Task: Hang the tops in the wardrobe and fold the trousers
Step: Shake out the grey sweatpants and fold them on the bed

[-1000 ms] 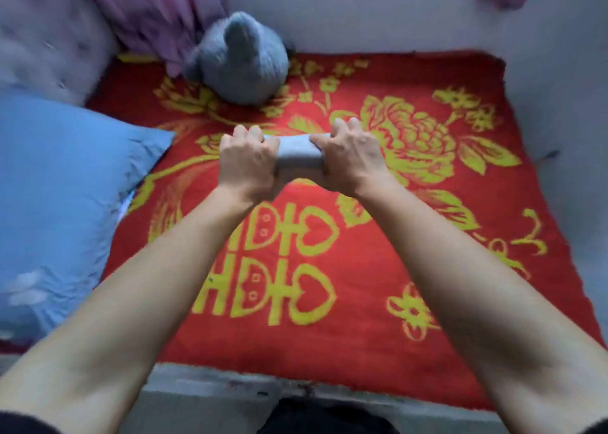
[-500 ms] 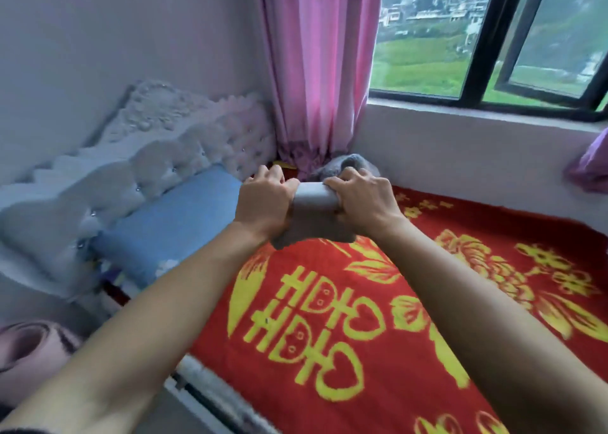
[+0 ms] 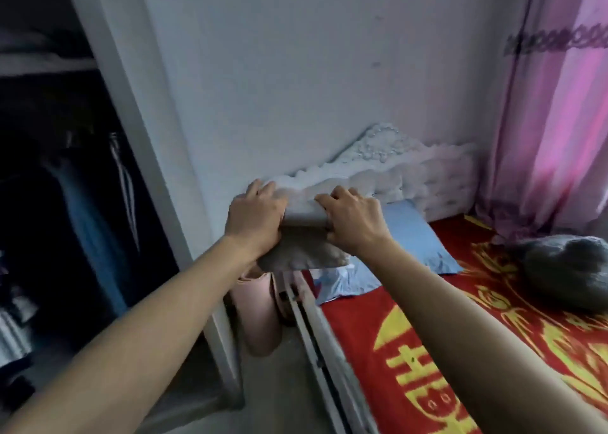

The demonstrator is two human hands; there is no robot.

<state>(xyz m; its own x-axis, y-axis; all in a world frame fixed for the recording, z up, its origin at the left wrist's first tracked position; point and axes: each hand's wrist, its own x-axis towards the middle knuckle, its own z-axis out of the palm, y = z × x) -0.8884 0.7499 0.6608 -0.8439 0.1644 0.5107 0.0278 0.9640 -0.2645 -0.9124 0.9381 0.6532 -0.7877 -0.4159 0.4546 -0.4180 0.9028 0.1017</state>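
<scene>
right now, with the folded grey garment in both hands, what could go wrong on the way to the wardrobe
The left hand and right hand grip the folded grey garment only along its top; its loose lower layers could fall open. The wardrobe frame stands between it and the opening, so it may snag there. The pink container on the floor beside the bed could trip a step.

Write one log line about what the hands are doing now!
left hand: grips folded grey garment | right hand: grips it too | where: in air between wardrobe and bed | state: not yet set down
</scene>
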